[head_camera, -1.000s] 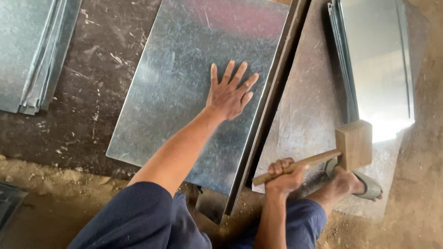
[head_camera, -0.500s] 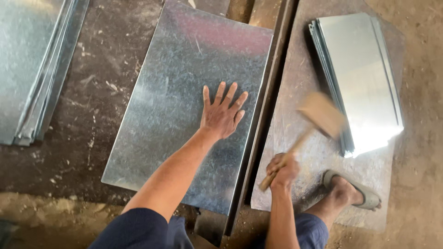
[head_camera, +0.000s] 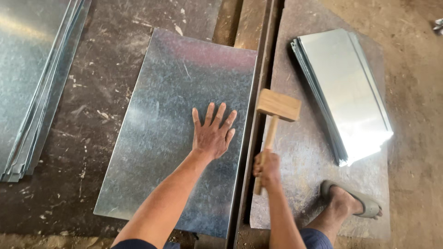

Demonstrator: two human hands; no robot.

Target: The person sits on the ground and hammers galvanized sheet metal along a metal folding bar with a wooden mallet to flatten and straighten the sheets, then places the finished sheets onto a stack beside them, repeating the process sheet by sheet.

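Two sheet stacks (head_camera: 344, 92) flank mallet (head_camera: 277, 108), steel rail (head_camera: 258, 115).

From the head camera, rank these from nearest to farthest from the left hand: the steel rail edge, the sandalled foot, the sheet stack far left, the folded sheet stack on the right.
From the left hand, flat on the galvanized sheet:
1. Steel rail edge, just to its right.
2. Sandalled foot, lower right.
3. Folded sheet stack on the right, upper right.
4. Sheet stack at far left.
The foot and the folded stack are nearly too close to call.

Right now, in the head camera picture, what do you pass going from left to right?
Stack of metal sheets → big flat metal sheet → left hand → wooden mallet in the right hand → shiny sheet stack.
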